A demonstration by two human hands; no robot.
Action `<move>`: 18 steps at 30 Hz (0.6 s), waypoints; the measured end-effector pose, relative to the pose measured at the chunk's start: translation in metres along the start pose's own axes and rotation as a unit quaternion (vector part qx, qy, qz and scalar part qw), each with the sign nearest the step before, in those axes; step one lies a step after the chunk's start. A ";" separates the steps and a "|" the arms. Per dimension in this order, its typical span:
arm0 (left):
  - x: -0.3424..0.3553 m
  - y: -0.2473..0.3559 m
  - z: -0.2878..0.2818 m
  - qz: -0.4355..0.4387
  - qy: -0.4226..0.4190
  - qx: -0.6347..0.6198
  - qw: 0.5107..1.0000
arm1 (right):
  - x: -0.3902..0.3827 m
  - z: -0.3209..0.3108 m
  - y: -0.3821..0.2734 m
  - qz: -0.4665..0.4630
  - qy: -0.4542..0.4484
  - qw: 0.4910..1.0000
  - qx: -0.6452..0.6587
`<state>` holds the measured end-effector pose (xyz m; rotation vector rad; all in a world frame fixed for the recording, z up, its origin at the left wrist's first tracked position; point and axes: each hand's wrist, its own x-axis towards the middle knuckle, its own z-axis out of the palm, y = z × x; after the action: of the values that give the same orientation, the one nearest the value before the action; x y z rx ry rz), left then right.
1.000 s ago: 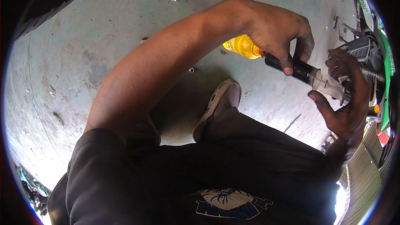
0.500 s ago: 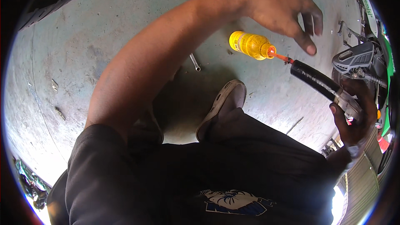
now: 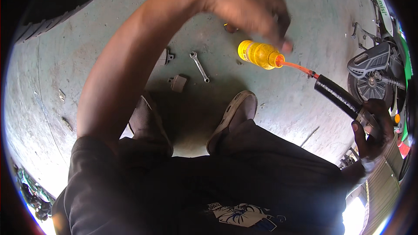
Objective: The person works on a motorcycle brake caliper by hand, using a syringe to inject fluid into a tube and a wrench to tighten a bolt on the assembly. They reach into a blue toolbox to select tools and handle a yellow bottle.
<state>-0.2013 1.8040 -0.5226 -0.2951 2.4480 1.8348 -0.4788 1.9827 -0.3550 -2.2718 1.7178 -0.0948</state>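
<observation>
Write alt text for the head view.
A person's right hand grips a black hose joined by an orange tube to a yellow bottle lying on the concrete floor. The blurred left hand is above the bottle.

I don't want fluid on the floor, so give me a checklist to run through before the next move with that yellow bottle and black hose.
1. Right hand has a firm grip on the black hose: ok, fingers are wrapped round its lower end.
2. Orange tube joins the yellow bottle to the hose: ok, it runs from the bottle's nozzle into the hose mouth.
3. Left hand holds the bottle: cannot tell, the hand is blurred and only its fingertips come near the bottle.
4. Bottle has fluid left: cannot tell.
5. Floor free of trip hazards: not ok, a spanner and small dark parts lie by the shoe.
</observation>
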 end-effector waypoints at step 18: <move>0.058 0.016 0.209 -0.023 -0.316 -0.033 0.948 | -0.023 -0.001 0.016 0.067 0.029 0.997 0.036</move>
<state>-0.2741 2.0013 -0.5774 0.2085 1.9215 1.6548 -0.5011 2.0007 -0.3556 -2.1179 1.8595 -0.1930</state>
